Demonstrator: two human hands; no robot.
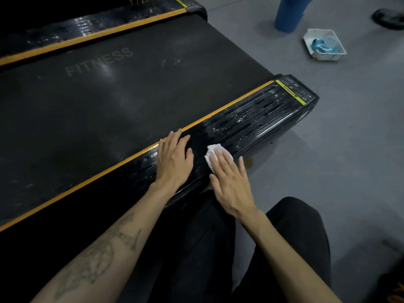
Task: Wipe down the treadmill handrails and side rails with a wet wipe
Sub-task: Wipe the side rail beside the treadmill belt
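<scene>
**Wet wipe pressed flat on treadmill side rail**

We look down on a black treadmill belt that fills the left and centre of the frame, with the word FITNESS printed faintly across it in the upper left. Grey floor takes the right side. Along the belt's near edge runs the ribbed black side rail, trimmed with an orange strip and ending at centre right in a cap with a yellow-green warning label; pale streaks and droplets show on the rail's ridges toward that end. A second rail with the same orange trim crosses the upper left corner.

At lower centre, our dark trouser legs sit beside the machine. Our left hand, forearm tattooed, lies flat on the side rail with fingers straight and lightly spread, tips reaching the orange strip. Just to its right, our right hand lies with fingers straight, pressing the white wet wipe against the rail's outer part; the crumpled wipe shows past the fingertips and thumb side.

In the upper right, a blue cylindrical container stands on the floor, a white tray holding blue material near it. A dark shoe shows at the right edge.
</scene>
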